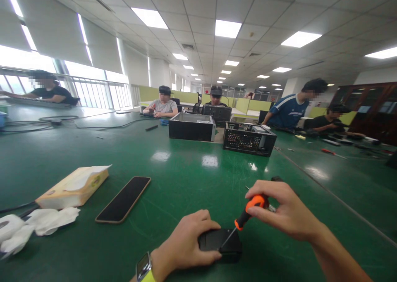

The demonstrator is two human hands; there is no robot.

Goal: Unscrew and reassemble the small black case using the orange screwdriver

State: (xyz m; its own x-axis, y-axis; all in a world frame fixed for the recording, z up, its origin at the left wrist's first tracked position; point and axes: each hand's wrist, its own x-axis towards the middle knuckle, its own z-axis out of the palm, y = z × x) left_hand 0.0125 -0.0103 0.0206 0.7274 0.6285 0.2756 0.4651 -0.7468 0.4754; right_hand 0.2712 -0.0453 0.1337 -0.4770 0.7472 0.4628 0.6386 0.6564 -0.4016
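A small black box-shaped device (231, 245) lies on the green table, low in the head view. My left hand (192, 240), with a watch at its wrist, grips the device's left end between thumb and fingers. An orange and black screwdriver (245, 219) is pinched by its handle in my right hand (276, 205), above and right of the device. Its shaft slants down to the left, and the tip meets the device's top near my left thumb. A dark object, partly hidden, sits behind my right hand.
On the green table (173, 178) a phone (124, 200) and a tissue pack (76, 187) lie to the left, with crumpled tissues (52, 220). Farther back stand two computer cases (190, 128) (248, 141). A red screwdriver (331, 152) lies at the right. Several people sit or stand around the table.
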